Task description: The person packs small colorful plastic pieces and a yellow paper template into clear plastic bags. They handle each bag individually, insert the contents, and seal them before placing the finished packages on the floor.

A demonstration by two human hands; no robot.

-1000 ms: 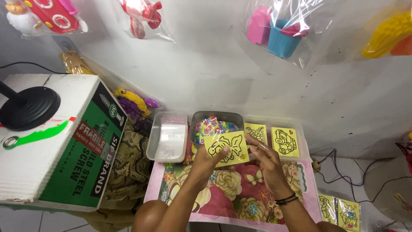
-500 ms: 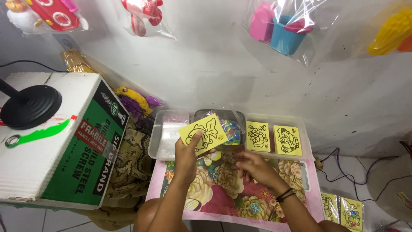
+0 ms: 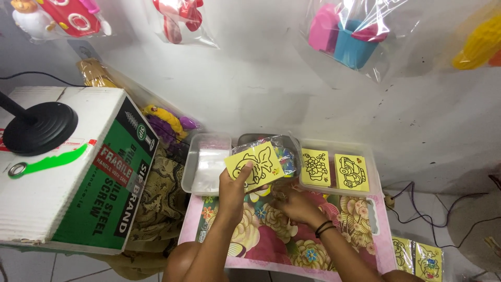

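Left of the middle tray (image 3: 245, 140), the left hand (image 3: 231, 190) pinches a yellow card (image 3: 254, 166) upright, apparently mid-sorting. Below that tray, the right hand (image 3: 292, 201) curls low; its fingers' hold cannot be told. Placing the card needs a steady lowering.

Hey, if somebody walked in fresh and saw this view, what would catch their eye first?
Most likely the yellow square card with a black line drawing, held up by the left hand over the clear plastic trays at the centre. The right hand hovers low above the pink floral mat. At the far left, a big green and white cardboard box bears a round black stand base.
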